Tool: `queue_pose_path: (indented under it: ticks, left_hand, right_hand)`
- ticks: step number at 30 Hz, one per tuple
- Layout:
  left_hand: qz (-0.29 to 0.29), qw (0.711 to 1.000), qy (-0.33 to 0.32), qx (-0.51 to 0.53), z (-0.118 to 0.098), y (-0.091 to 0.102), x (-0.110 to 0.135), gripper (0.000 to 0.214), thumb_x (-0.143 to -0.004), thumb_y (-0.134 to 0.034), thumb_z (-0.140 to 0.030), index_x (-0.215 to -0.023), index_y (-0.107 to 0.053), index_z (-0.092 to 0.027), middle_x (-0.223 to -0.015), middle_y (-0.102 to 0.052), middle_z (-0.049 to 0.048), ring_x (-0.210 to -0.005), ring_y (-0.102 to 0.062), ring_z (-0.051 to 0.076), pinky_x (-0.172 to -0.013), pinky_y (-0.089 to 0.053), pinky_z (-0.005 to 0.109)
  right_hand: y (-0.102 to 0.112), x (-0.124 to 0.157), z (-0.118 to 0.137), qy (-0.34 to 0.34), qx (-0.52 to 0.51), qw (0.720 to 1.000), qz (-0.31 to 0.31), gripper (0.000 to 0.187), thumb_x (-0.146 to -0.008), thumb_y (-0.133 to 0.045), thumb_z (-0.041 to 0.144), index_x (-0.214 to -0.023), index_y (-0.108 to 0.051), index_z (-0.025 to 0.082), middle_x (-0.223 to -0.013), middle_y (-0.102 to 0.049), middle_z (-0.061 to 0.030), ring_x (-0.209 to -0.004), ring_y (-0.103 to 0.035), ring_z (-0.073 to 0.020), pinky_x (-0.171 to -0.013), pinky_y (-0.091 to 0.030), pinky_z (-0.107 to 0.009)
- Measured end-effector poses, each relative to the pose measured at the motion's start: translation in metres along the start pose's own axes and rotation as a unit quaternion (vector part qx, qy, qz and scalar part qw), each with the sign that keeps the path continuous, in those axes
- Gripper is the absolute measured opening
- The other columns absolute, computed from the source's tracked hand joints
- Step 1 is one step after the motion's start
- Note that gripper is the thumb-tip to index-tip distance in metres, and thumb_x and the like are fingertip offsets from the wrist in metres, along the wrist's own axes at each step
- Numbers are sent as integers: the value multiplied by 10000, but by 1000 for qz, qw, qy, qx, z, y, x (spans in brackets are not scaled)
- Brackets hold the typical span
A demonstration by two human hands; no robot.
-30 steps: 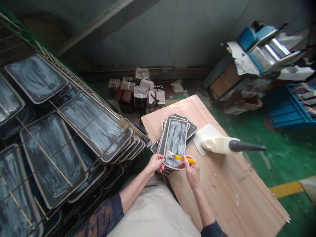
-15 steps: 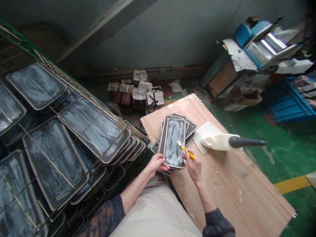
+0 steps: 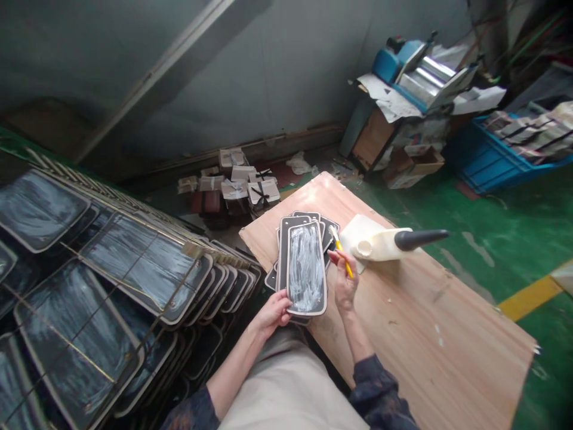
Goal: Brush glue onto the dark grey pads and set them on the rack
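Observation:
A dark rectangular panel [image 3: 307, 269] with rounded corners and a pale edge lies on top of a small pile of similar panels [image 3: 285, 245]. Streaky white paste covers most of its face. My left hand [image 3: 273, 313] pinches its lower left corner between thumb and fingers. In my right hand [image 3: 345, 286] is a small yellow-handled brush [image 3: 342, 254], its pale bristles pointing up, just right of the panel and apart from it. To the right, a cream plastic bottle [image 3: 380, 245] with a dark tapered nozzle lies on its side over a white sheet [image 3: 358, 224].
Wooden board [image 3: 430, 322] under the pile. At left, a wire rack [image 3: 111, 280] holds stacks of coated panels. Bundled pieces [image 3: 242, 185] sit on the floor ahead. A blue roller machine [image 3: 416, 77], a cardboard box [image 3: 414, 167] and a blue crate [image 3: 501, 158] stand at right.
The brush has lifted off the panel's face and moved to its right, held more upright. My left hand still grips the lower left corner. The view has turned somewhat to the right.

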State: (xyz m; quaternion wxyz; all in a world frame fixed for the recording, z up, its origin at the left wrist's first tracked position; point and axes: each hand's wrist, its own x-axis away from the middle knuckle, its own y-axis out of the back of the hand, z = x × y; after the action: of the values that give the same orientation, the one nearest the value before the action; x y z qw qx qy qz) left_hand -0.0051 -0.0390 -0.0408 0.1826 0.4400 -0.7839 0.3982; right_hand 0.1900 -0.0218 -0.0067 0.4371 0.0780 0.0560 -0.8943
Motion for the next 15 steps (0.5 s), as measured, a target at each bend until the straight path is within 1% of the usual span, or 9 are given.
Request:
queue_pose_path:
  ticks: [2,4,6,8,12,15]
  left_hand:
    - [-9,1000,-5,-24,-2,-2,3,293,-685,-536,-203,-969,-569,-138,-498,-444,-88,-303,-267,12,-327,-139,152]
    - [-18,998,-12,-56,-6,-5,8,299,-679,-526,-183,-970,-577,-136,-520,-453,-82,-306,-241,8,-324,-122,159]
    - [-23,996,-17,-90,-13,-8,14,267,-670,-512,-155,-928,-580,-141,-544,-465,-76,-317,-233,4,-330,-131,161]
    - [-15,993,-28,-111,-22,-12,20,227,-662,-498,-122,-871,-582,-144,-572,-489,-65,-345,-260,5,-353,-172,156]
    - [34,987,-73,-142,-35,-16,29,251,-624,-464,-59,-811,-614,-135,-652,-560,-29,-474,-417,41,-445,-303,150]
    - [43,982,-69,-173,-38,-14,35,265,-593,-462,-52,-783,-627,-134,-608,-535,-40,-457,-415,51,-427,-304,155]
  right_hand:
    - [-13,-4,-6,6,-1,1000,30,267,-976,-421,408,-1103,-561,219,-1112,-629,-71,-1069,-580,-225,-987,-428,-449]
    - [-21,-9,-10,13,12,998,66,287,-981,-400,411,-1127,-565,226,-1154,-611,-63,-1115,-546,-222,-1023,-389,-445]
    - [-23,-16,-13,23,30,994,99,299,-980,-397,413,-1137,-576,232,-1186,-591,-56,-1144,-519,-222,-1040,-367,-437]
    - [-22,-23,-18,27,48,991,123,314,-976,-400,427,-1140,-586,235,-1194,-586,-53,-1160,-502,-228,-1044,-359,-433]
    - [-16,-35,-19,30,72,988,134,340,-950,-435,490,-1105,-622,253,-1150,-612,-71,-1134,-515,-263,-1030,-366,-454]
    - [-11,-44,-8,43,35,992,113,266,-937,-485,484,-1075,-643,319,-1168,-598,-95,-1135,-502,-293,-1049,-302,-500]
